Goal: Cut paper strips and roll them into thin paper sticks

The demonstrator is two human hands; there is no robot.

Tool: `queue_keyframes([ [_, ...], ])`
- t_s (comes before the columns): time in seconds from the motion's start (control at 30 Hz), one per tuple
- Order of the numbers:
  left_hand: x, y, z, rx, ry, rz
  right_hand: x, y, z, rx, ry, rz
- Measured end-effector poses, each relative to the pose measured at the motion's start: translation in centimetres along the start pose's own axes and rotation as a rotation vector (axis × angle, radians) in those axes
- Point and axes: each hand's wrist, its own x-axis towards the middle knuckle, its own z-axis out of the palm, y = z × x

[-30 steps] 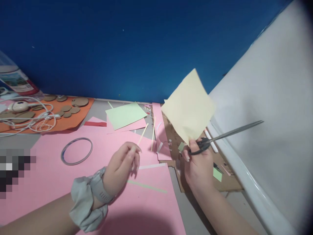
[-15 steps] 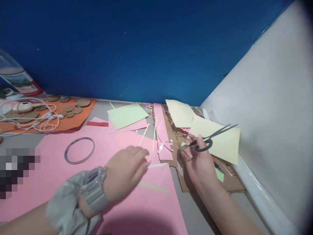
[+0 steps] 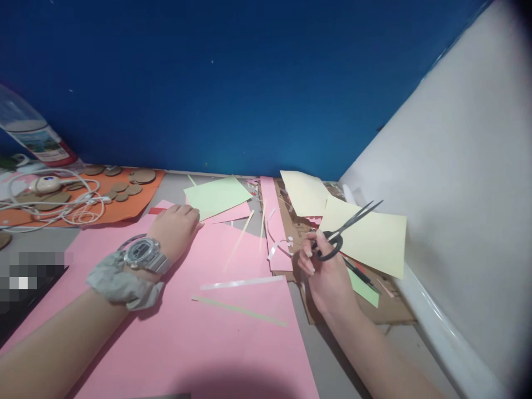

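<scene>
Right hand (image 3: 326, 269): clamped on scissors (image 3: 347, 225), blades parted. Cream sheet (image 3: 376, 241): right of it, largely whole. Left hand (image 3: 174, 231): palm down, grip hidden, cannot tell; green sheet (image 3: 218, 197) just right. Between hands: pale strip (image 3: 241, 283), green strip (image 3: 239, 311), apparently cut, on pink sheet (image 3: 160, 343). Cutting left: amount not shown.
</scene>
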Motion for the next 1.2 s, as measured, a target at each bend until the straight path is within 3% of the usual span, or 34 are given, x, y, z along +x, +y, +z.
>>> queue_keyframes([
  [0.33,0.1,-0.1,-0.5,0.003,0.075,0.030,0.1,0.1,-0.2,0.005,0.002,0.076],
  [0.47,-0.1,1.5,-1.7,-0.045,0.126,0.041,0.1,0.3,-0.4,-0.027,-0.065,0.151],
  [0.57,-1.1,4.3,-3.1,-0.117,0.120,0.176,-0.4,0.2,-0.1,-0.158,-0.186,0.253],
  [0.63,-2.2,6.6,-3.7,-0.165,0.125,0.340,-0.9,0.0,0.4,-0.266,-0.257,0.344],
  [0.73,-4.0,9.4,-3.7,-0.205,0.252,0.511,-1.7,0.0,1.0,-0.358,-0.340,0.432],
  [0.87,-5.3,10.9,-3.1,-0.260,0.321,0.629,-2.3,0.4,1.4,-0.399,-0.319,0.411],
  [1.0,-6.1,11.6,-3.5,-0.291,0.340,0.678,-2.1,0.6,1.2,-0.403,-0.247,0.276],
  [1.1,-7.2,12.7,-4.2,-0.531,0.161,0.669,-1.9,0.4,0.8,-0.402,-0.158,0.083],
  [1.2,-7.9,13.7,-4.7,-0.831,-0.268,0.538,-2.0,-0.1,0.1,-0.437,-0.097,-0.124],
])
